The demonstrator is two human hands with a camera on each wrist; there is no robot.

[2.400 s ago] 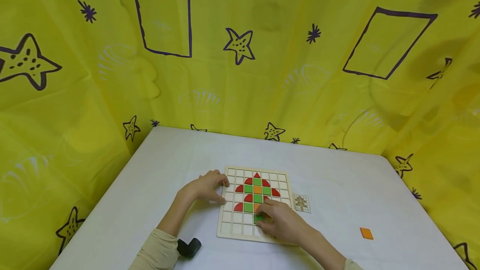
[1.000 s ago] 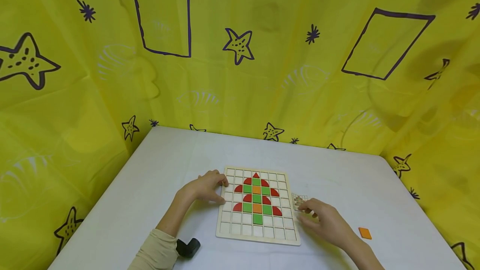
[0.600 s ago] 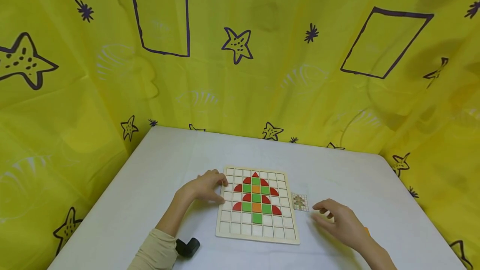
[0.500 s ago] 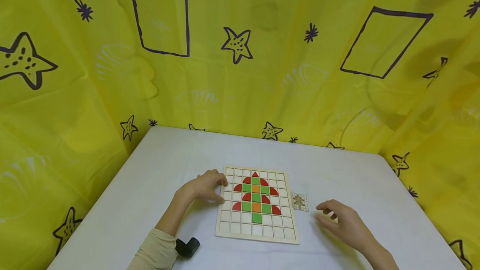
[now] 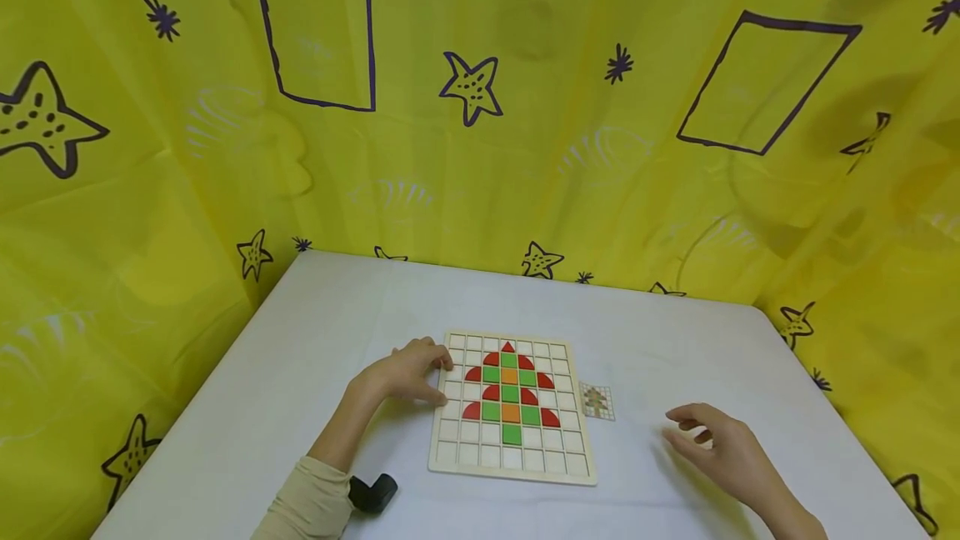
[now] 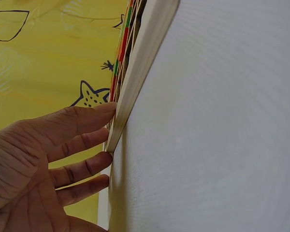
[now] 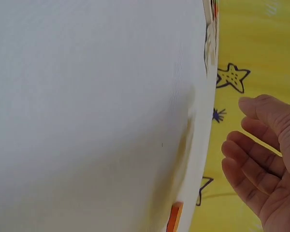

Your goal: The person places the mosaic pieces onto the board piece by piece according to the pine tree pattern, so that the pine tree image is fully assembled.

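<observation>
A light wooden grid board lies on the white table, bearing a tree pattern of coloured tiles. Green squares and orange squares fill its middle, red rounded pieces line the sides, and a red triangle tops it. My left hand touches the board's left edge with thumb and fingertips, fingers loosely bent. Right of the board, my right hand hovers over the table, its fingers relaxed and holding nothing. A loose orange tile appears low in the right wrist view; the right hand or forearm hides it in the head view.
A small card printed with a gridded tree picture lies against the board's right edge. By the left sleeve is a black angled object. A yellow curtain with drawn stars surrounds the table's back and sides.
My right hand let go of the green tile at the tree's base, passed over the card and moved right, covering the loose orange tile from the head view. My left hand stayed at the board's edge.
</observation>
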